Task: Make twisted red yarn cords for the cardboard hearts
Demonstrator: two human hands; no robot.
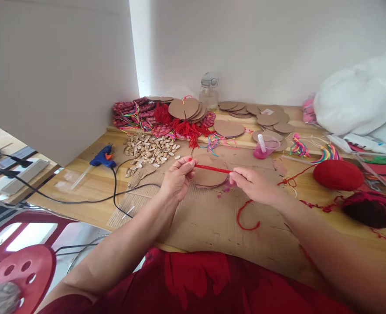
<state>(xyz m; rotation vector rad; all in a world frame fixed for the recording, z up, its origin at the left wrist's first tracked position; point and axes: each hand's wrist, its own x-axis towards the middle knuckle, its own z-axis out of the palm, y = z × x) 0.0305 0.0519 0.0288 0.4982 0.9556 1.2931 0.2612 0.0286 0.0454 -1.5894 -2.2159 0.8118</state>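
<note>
Red yarn (212, 168) is stretched taut between my two hands above a cardboard disc (209, 179). My left hand (179, 176) pinches one end between thumb and fingers. The other end is pinched by my right hand (250, 183). A loose tail of red yarn (239, 218) curls on the corrugated cardboard sheet (209, 226) below my right hand. To the right of that hand sits a ball of red yarn (338, 174), with a strand running toward my right wrist.
Left of my hands lie peanut shells (153, 150) and a blue glue gun (103, 158) with its cable. Cardboard discs (184, 108), red tassels (188, 128) and a glass jar (209, 93) stand behind. A pink cup (263, 150) and dark yarn (371, 209) are on the right.
</note>
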